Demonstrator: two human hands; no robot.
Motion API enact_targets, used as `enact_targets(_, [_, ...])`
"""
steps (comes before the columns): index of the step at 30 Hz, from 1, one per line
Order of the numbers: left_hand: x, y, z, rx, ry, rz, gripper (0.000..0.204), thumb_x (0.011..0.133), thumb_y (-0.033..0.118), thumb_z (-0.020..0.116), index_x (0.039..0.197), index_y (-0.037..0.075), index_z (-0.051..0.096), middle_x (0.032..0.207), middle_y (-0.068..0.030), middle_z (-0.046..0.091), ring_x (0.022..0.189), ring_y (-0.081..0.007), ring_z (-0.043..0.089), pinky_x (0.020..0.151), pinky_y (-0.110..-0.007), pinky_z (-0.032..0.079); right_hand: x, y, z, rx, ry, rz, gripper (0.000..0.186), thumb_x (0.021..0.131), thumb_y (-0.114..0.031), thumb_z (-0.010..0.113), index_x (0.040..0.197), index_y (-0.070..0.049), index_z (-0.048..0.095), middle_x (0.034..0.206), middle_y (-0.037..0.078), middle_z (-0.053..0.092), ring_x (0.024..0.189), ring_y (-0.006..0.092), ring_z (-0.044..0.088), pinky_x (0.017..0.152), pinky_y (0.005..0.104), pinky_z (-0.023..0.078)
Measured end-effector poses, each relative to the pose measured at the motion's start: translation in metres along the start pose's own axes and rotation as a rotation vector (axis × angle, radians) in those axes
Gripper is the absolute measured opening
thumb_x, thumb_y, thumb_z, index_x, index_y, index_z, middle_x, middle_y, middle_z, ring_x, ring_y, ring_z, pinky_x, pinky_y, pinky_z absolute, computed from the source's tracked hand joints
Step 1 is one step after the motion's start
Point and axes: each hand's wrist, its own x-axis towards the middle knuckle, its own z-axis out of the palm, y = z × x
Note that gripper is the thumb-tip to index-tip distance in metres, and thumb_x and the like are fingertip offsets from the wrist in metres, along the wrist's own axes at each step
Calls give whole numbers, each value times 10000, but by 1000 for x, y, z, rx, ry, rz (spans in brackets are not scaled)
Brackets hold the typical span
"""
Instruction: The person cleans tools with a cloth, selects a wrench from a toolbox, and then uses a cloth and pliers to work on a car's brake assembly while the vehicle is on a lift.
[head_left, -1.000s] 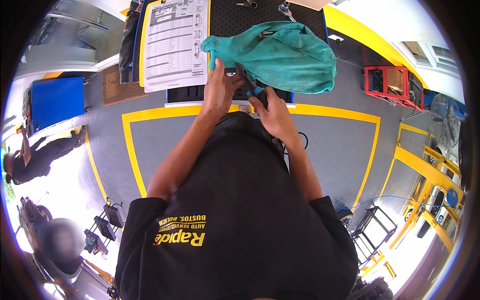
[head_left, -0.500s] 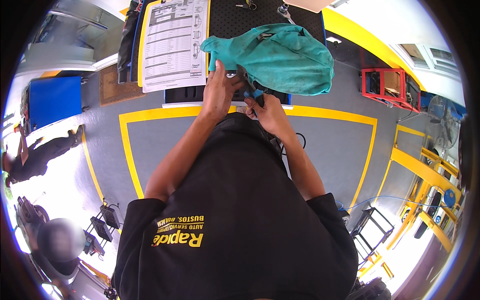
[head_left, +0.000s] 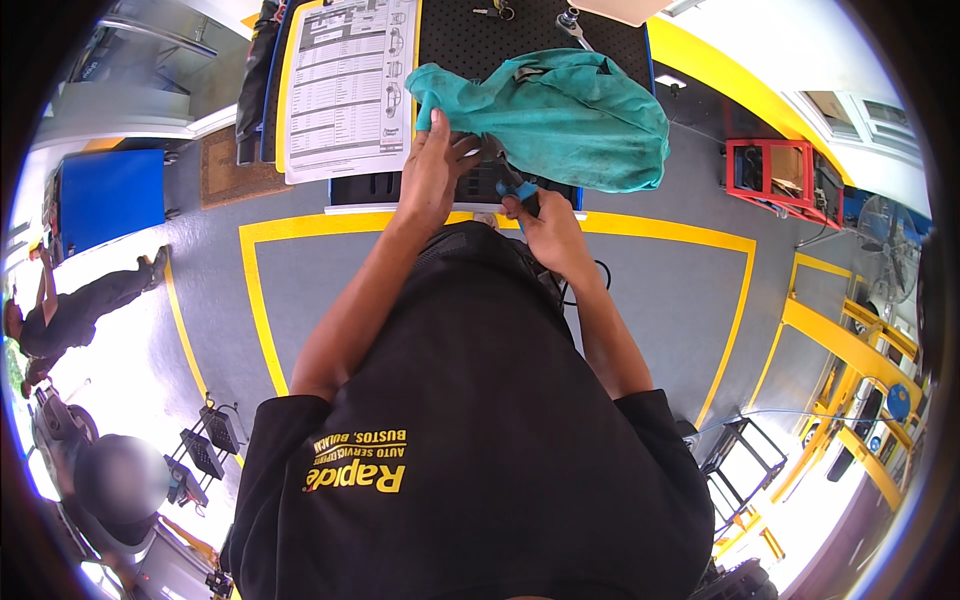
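My left hand (head_left: 431,172) is closed on the near edge of a teal cloth (head_left: 590,125), its bunched end under my fingers. My right hand (head_left: 545,225) grips a dark tool with blue handles (head_left: 522,192), which looks like pliers; its tip reaches toward my left fingertips and is partly hidden under the cloth. The cloth lies over a black perforated worktop (head_left: 460,40) above an open drawer (head_left: 360,192). Left of it is a clipboard with a printed form (head_left: 335,100).
A ratchet (head_left: 575,28) and keys (head_left: 492,10) lie at the back of the worktop. A blue cabinet (head_left: 110,200) and a co-worker (head_left: 70,305) are at left, a red metal stand (head_left: 775,175) and yellow lift arms (head_left: 820,320) at right, and wheeled equipment (head_left: 200,445) at lower left.
My left hand has shifted slightly up and left at the cloth's edge. My right hand has dipped a little with the tool. The cloth's left end is slightly raised.
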Motion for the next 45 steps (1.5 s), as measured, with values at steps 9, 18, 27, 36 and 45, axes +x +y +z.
enact_targets(9, [3,3,-1,-67,-113,-29,627,1118,578,475,1502,83,441,1443,-173,559,1258,-341,605,1040,-535,510,-6,-15,-5,26,-48,1,292,1028,-229,702,1024,63,707,838,292,701,847,514,677,742,484,516])
enact_targets(18, [-3,2,5,-63,-117,-15,578,1123,559,482,1482,107,472,1397,-103,590,1219,-303,614,1003,-507,511,-9,-23,-1,144,-73,39,307,1050,-241,680,1015,62,716,821,226,744,789,412,734,750,461,532])
enact_targets(27, [-3,-3,2,-86,-104,-31,551,1139,530,458,1491,106,466,1440,-96,575,1254,-305,604,1038,-516,487,-9,-24,1,147,-59,92,364,1066,-286,665,943,53,718,744,152,728,700,308,723,707,422,525])
enact_targets(36, [-3,-6,-1,-118,-127,-33,545,1145,519,449,1486,94,471,1448,-109,577,1256,-321,610,1051,-525,490,-8,-22,7,203,-45,90,396,1068,-308,664,938,63,707,720,151,715,687,312,716,689,426,521])
enact_targets(45, [-2,1,3,-92,-93,-34,550,1139,533,454,1448,78,480,1406,-135,589,1246,-327,626,1018,-517,528,-18,-37,5,7,80,36,366,1048,-334,691,1042,30,725,792,242,719,788,448,710,713,492,520])
